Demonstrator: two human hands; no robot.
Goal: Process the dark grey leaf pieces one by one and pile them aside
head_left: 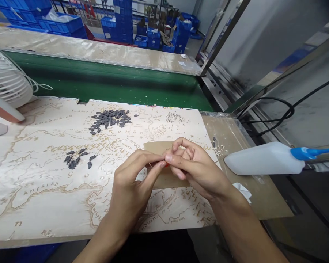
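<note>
My left hand (138, 175) and my right hand (193, 160) meet over a piece of brown cardboard (171, 182), fingertips touching. Thumb and forefinger of each are pinched. A bit of a small orange-red piece (166, 165) shows between the fingertips; most of it is covered, so its kind is unclear. Whatever the right fingertips pinch is too small or hidden to make out. Left of the hands lies a small group of black leaf-shaped pieces (76, 160). Farther back is a larger pile of the same black pieces (111, 118). Tiny pale bits (175, 117) are scattered at the back right.
A map-printed sheet (44, 204) covers the table. A white fan (8, 76) stands at the left. On the right lies a white squeeze bottle (265, 159) with a blue cap, near a crumpled tissue (242, 191). Behind runs a green conveyor belt (112, 82); blue crates (123, 22) stand beyond.
</note>
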